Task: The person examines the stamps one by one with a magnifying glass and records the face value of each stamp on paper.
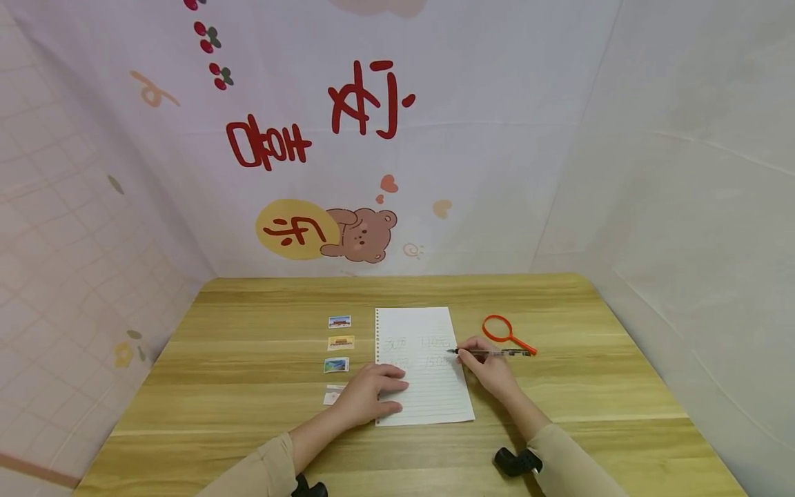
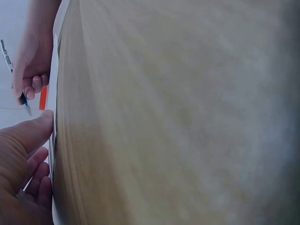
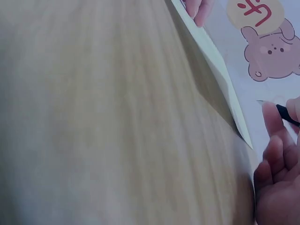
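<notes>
A lined sheet of paper (image 1: 425,397) with punched holes along its left side lies on the table, with faint handwriting, partly numbers, in its upper half. My left hand (image 1: 370,395) rests on the sheet's left edge, its fingers spread and extended. At the right edge, my right hand (image 1: 487,366) pinches a pen (image 1: 497,353), whose tip points left over the sheet beside the writing. The right wrist view shows the pen's dark grip (image 3: 284,112) between thumb and finger. Whether the tip touches the paper I cannot tell.
Several small picture cards (image 1: 336,364) stand in a column left of the paper; the lowest is partly covered by my left hand. A red magnifying glass (image 1: 499,328) lies beyond my right hand. The wooden table (image 1: 248,345) meets a printed cloth backdrop (image 1: 484,172).
</notes>
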`<state>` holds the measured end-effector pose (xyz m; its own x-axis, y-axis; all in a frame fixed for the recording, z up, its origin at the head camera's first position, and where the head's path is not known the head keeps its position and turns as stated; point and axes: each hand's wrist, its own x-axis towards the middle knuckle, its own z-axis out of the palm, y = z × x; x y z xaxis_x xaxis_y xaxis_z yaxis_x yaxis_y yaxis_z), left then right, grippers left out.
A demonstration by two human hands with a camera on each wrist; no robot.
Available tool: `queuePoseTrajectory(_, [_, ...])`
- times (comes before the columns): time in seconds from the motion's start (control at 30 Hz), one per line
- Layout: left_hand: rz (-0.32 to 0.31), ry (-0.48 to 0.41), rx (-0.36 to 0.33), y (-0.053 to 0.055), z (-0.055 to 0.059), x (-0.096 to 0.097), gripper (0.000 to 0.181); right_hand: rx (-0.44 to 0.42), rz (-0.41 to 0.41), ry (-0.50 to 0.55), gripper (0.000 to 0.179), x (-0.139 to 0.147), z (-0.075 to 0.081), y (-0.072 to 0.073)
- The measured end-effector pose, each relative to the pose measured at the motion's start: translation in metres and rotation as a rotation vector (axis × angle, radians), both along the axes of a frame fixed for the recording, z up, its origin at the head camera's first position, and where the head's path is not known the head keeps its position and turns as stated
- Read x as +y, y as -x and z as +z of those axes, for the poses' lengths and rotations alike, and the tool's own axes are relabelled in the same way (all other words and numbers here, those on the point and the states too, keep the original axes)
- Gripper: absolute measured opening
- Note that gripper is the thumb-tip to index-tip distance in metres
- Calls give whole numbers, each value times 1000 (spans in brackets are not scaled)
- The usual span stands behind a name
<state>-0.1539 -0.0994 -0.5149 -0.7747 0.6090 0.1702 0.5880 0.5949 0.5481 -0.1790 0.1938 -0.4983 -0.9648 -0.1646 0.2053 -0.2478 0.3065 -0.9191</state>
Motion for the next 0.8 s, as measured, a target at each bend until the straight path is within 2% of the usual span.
queuePoseTrajectory(0.13, [-8, -4, 22, 0, -1, 0, 37, 28, -2, 52, 15, 7, 1, 0])
queuePoseTrajectory(0.37, [0, -1, 9, 0, 1, 0, 37, 176, -37, 78, 19, 35, 4, -1])
queuePoseTrajectory(0.6, [7, -1, 2, 0, 1, 0, 37, 161, -28, 110, 25, 81, -8, 4])
queuePoseTrajectory(0.73, [8, -1, 1, 0, 0, 1, 37, 183, -14, 136, 28, 101, -5, 5])
queuePoseTrajectory(0.8, [7, -1, 2, 0, 0, 1, 37, 203, 24, 162, 30, 111, -4, 5])
